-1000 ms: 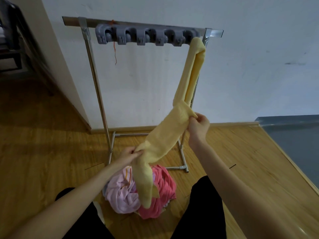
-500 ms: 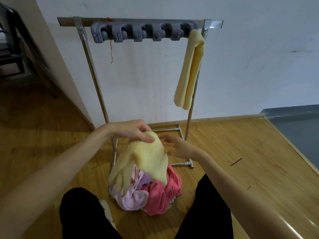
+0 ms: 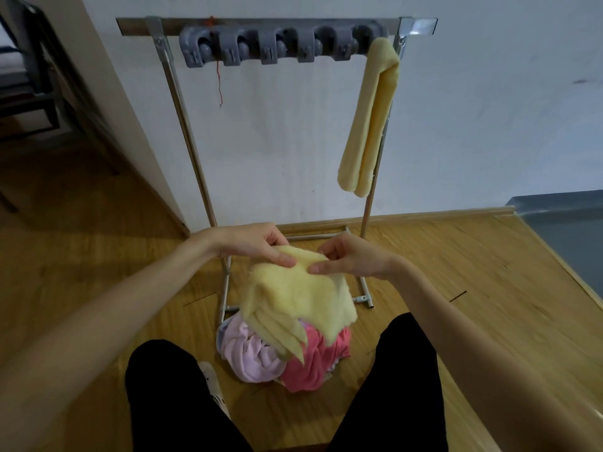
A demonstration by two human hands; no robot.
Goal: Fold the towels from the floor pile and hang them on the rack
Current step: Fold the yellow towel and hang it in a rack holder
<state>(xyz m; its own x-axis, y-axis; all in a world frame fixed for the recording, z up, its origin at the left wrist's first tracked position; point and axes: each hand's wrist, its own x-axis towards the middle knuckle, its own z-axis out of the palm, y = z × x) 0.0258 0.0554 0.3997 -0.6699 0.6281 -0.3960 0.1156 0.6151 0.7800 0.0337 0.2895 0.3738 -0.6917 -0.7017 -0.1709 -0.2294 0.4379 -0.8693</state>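
A yellow towel (image 3: pixel 295 295) hangs bunched between my hands above the floor pile. My left hand (image 3: pixel 257 244) pinches its top edge from the left, and my right hand (image 3: pixel 350 256) pinches it from the right, fingertips close together. Beneath it lies the pile: a lilac towel (image 3: pixel 248 352) and a pink towel (image 3: pixel 313 367). The metal rack (image 3: pixel 182 102) stands against the wall with a grey clip strip (image 3: pixel 270 45) on its top bar. A second yellow towel (image 3: pixel 370 119), folded long, hangs at the rack's right end.
My black-trousered legs (image 3: pixel 388 386) flank the pile on the wooden floor. The white wall is behind the rack, with a dark doorway and furniture at far left. A grey floor section (image 3: pixel 567 230) begins at the right.
One second ago I held the yellow towel stretched out long. Since then I gathered it into a bunch over the pile, and both hands now pinch its top edge close together.
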